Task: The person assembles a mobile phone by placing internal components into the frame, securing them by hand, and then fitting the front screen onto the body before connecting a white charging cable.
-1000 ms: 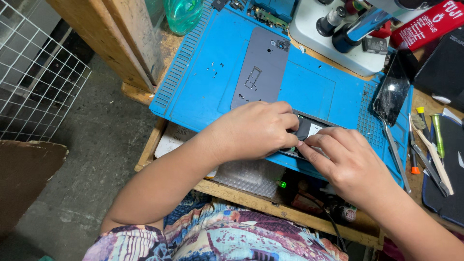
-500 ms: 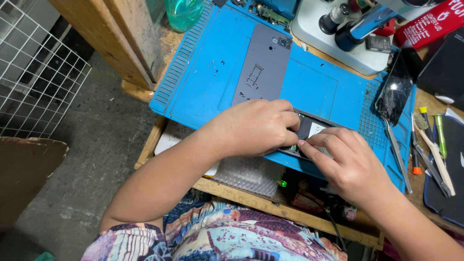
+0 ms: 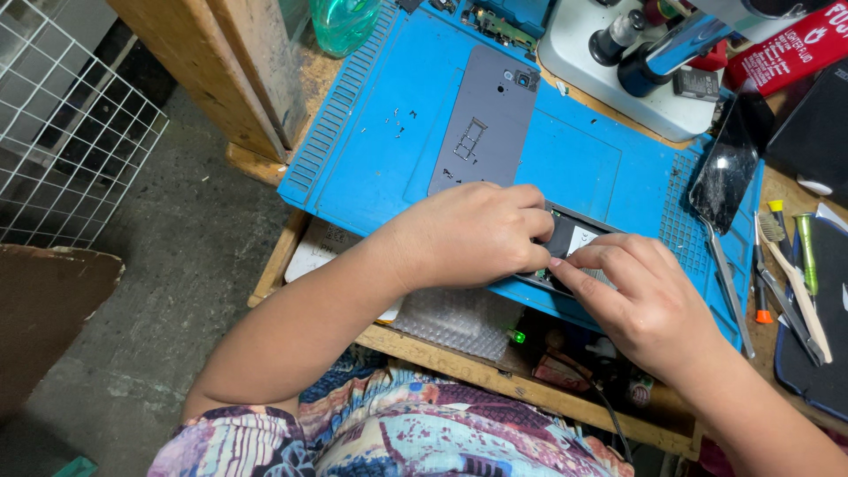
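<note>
Opened phone (image 3: pixel 565 252) sits at the near edge of the blue repair mat (image 3: pixel 371 150), back off, mostly hidden under both hands. Left hand (image 3: pixel 473 234) lies curled over its left part, fingers bent down onto the body and pinning it to the mat. Right hand (image 3: pixel 640 296) comes in from the right, fingertips (image 3: pixel 558 263) pinched together at a spot on the lower edge of the internals; whether they hold a small part or just press on it, can't tell.

Grey back cover (image 3: pixel 481 124) lies flat further up the mat, well apart, with loose screws (image 3: pixel 397 124) scattered just left of it. Dark glass panel (image 3: pixel 726 168) rests at the mat's right edge, tweezers (image 3: pixel 729 283) below it.

Judgement: mid-disassembly/reassembly, working a connector or small component inside the chassis. Next move calls for a steady hold from the left hand and fine fingertip force from the right, no twisting of the board.
</note>
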